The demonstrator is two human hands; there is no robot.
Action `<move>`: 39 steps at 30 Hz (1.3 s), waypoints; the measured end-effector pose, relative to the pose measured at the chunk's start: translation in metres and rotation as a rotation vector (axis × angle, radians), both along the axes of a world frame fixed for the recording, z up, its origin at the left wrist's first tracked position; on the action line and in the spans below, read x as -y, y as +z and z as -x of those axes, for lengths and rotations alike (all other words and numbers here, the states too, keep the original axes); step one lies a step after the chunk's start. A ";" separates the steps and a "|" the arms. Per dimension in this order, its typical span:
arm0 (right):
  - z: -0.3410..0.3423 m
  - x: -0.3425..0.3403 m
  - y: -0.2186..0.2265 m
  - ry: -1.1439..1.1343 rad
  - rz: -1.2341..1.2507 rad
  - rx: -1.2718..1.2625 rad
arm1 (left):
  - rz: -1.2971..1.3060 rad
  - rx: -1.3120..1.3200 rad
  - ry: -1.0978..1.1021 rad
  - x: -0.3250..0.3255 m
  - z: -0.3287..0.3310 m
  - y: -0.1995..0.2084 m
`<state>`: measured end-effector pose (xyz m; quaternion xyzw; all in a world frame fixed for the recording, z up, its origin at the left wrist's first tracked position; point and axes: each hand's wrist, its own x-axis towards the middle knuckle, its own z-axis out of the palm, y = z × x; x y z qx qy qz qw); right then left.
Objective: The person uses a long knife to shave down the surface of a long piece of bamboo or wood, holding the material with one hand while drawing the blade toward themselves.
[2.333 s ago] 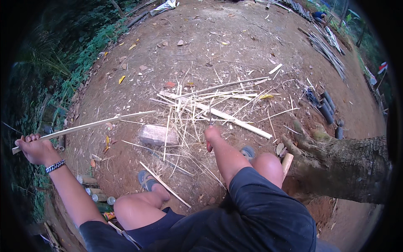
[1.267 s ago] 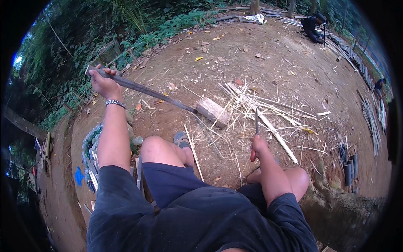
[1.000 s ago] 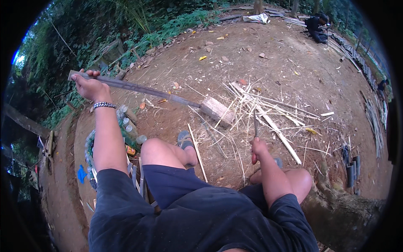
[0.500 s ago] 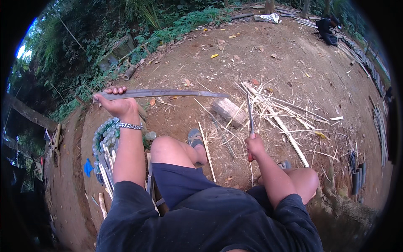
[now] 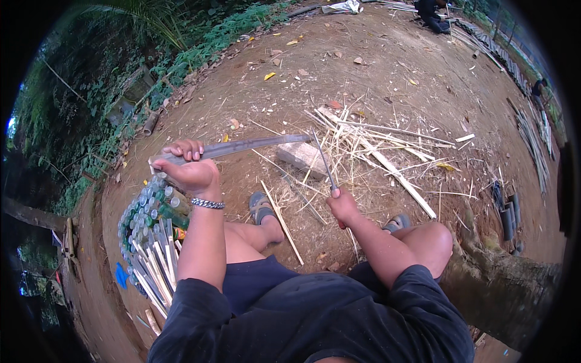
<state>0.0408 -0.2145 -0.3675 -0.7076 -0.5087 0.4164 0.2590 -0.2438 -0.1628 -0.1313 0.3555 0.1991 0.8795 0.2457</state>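
Observation:
My left hand [image 5: 195, 172] is closed round the near end of a long, flat, grey-brown bamboo strip [image 5: 251, 144]. The strip reaches rightward, its far end over a pale wooden block [image 5: 298, 156] on the ground. In my right hand [image 5: 343, 207] is a thin-bladed knife [image 5: 324, 161] with a red handle, mostly covered by my fingers. Its blade points up and away, the tip close to the strip's far end; whether they touch I cannot tell. Beyond the block lies a heap of pale split bamboo pieces [image 5: 387, 158].
Left of my leg stand a cluster of green and clear plastic bottles [image 5: 148, 202] and a bundle of bamboo strips [image 5: 154, 275]. A thick tree root [image 5: 502, 278] lies at right, near dark tubes [image 5: 509, 218]. Two people [image 5: 431, 15] are far off.
My left hand has come closer and rightward, its fingers now wrapped over the strip. The knife now leans left, its tip nearer the strip's end. The whole view has shifted.

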 end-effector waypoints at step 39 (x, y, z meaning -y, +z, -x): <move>0.085 -0.187 -0.052 0.259 -0.077 -0.009 | 0.007 -0.145 0.123 0.020 0.005 -0.027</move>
